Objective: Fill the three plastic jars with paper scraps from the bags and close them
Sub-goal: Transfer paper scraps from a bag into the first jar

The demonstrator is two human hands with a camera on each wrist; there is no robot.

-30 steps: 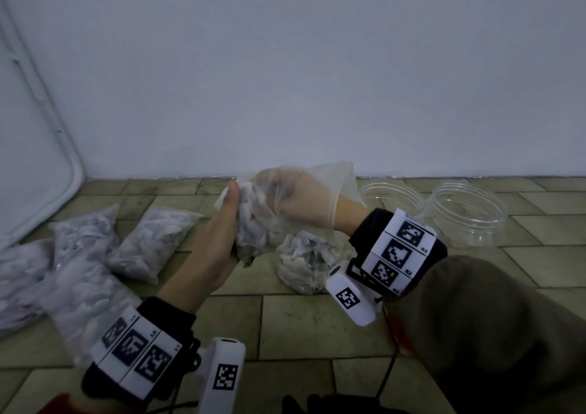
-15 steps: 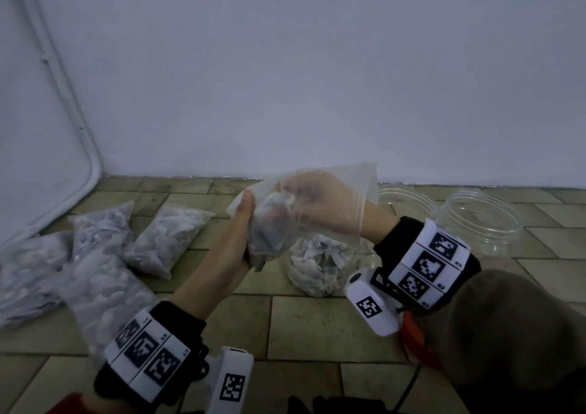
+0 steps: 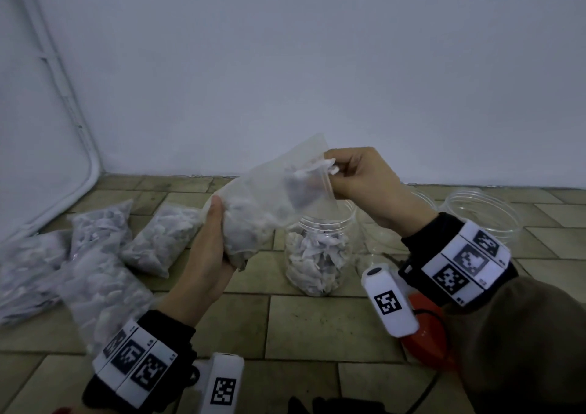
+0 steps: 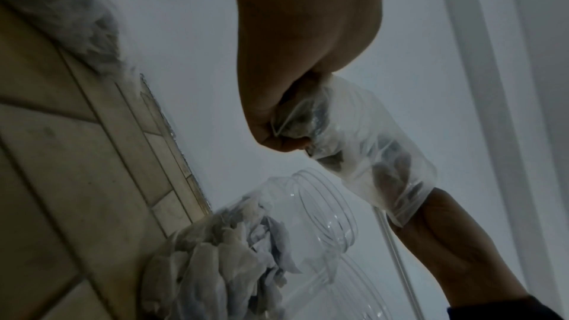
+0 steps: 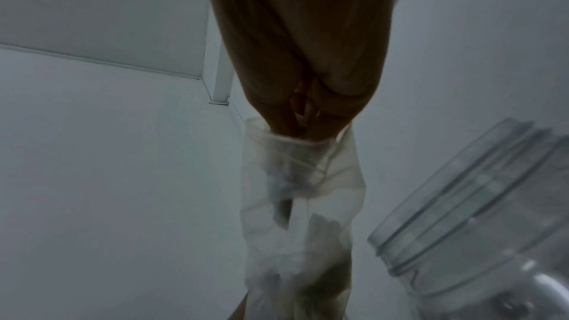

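My left hand (image 3: 218,223) grips the lower end of a clear plastic bag (image 3: 263,210) of paper scraps, held tilted above the floor. At the bag's mouth my right hand (image 3: 345,175) has its fingers inside and pinches a clump of white paper scraps (image 3: 329,167). Just below the mouth stands an open clear jar (image 3: 317,255), partly filled with scraps. Two empty open jars (image 3: 482,213) stand behind my right wrist. In the left wrist view my left hand (image 4: 277,118) bunches the bag (image 4: 369,142) above the jar (image 4: 323,203). The right wrist view shows my right hand (image 5: 301,111) entering the bag (image 5: 301,191).
Several full bags of scraps (image 3: 101,286) lie in a heap on the tiled floor (image 3: 317,328) at the left. A red-orange round object (image 3: 425,328) with a cable lies under my right wrist. A white wall (image 3: 317,80) closes the far side.
Both hands lifted the bag and tilted its mouth up to the right. My right hand drew back from deep inside the bag to its mouth, holding scraps.
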